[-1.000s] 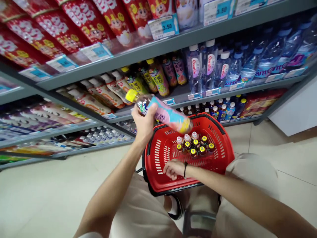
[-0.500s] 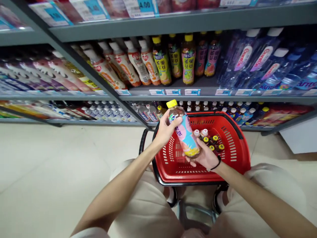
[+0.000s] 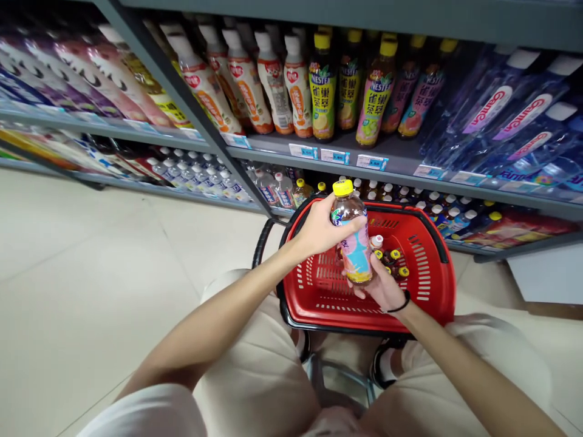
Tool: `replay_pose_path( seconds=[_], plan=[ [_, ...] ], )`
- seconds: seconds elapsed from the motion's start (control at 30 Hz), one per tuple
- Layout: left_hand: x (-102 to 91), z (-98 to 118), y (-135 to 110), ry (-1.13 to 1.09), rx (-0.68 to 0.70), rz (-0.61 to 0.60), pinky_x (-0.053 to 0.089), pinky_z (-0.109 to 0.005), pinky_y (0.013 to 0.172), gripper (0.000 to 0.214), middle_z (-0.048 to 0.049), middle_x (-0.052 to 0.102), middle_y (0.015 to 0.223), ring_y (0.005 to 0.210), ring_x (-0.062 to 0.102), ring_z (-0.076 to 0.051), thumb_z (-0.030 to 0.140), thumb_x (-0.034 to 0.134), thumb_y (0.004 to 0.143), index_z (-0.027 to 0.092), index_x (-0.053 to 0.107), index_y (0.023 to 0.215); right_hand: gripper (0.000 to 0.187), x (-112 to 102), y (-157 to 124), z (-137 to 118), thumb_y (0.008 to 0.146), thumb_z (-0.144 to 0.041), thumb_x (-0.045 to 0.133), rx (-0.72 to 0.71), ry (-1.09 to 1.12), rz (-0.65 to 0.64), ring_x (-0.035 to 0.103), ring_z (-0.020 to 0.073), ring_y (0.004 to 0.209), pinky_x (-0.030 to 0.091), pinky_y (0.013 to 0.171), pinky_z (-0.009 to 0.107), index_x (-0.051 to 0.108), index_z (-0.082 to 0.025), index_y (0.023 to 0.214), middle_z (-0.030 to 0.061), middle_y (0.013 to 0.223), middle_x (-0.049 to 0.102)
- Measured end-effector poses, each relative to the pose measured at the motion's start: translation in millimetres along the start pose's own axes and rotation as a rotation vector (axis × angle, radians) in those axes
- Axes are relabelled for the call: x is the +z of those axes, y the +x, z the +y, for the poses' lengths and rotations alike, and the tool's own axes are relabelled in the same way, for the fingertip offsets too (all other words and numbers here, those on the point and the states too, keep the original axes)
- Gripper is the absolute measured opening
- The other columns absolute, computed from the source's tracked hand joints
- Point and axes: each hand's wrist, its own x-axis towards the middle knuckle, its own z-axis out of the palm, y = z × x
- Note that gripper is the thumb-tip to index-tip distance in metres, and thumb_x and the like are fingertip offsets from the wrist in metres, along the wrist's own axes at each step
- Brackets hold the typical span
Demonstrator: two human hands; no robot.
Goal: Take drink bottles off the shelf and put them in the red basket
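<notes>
Both hands hold one tea bottle with a yellow cap and a pink and blue label, upright over a red shopping basket. My left hand wraps round its neck and upper body. My right hand, with a black band at the wrist, cups its base from below. Several small bottles with yellow and white caps stand in the far part of the basket.
Grey shop shelves run across the top, stocked with tea bottles, water bottles and price tags. The lowest shelf holds small bottles. The basket rests on the pale tiled floor between my knees.
The bottle went from lying tilted in my left hand alone to upright in both hands; my right hand left the basket's rim and took its base. The view dropped lower.
</notes>
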Motion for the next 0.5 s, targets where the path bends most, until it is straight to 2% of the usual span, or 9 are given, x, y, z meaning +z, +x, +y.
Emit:
replay_pose_path(
  seconds=[0.23, 0.4, 0.5],
  plan=[
    [2.5, -5.2, 0.0, 0.055, 0.015, -0.001, 0.053, -0.031, 0.073, 0.047, -0.0069, 0.075, 0.093, 0.079, 0.066, -0.02, 0.052, 0.076, 0.082, 0.014, 0.067, 0.108, 0.063, -2.3, 0.3, 0.6, 0.085, -0.075, 0.074, 0.04, -0.008, -0.007, 0.066, 0.0199, 0.068, 0.045, 0.044, 0.023, 0.07, -0.016, 0.106, 0.0117, 0.091, 0.075],
    [3.1, -4.1, -1.0, 0.085, 0.027, -0.035, 0.053, -0.031, 0.074, 0.052, -0.0073, 0.076, 0.094, 0.079, 0.067, -0.02, 0.054, 0.076, 0.081, 0.013, 0.067, 0.112, 0.067, -0.6, 0.8, 3.2, 0.079, -0.078, 0.077, 0.091, 0.013, 0.013, 0.065, 0.019, 0.065, 0.043, 0.043, 0.022, 0.068, -0.016, 0.103, 0.01, 0.086, 0.075],
    [3.1, -2.0, -1.0, 0.117, 0.033, -0.048, 0.052, -0.031, 0.072, 0.053, -0.0068, 0.076, 0.091, 0.075, 0.067, -0.02, 0.057, 0.076, 0.08, 0.013, 0.067, 0.11, 0.065, -0.1, 0.8, 4.9, 0.081, -0.078, 0.074, 0.103, 0.014, 0.024, 0.063, 0.0184, 0.062, 0.042, 0.044, 0.022, 0.067, -0.016, 0.102, 0.0097, 0.084, 0.074]
  ],
)
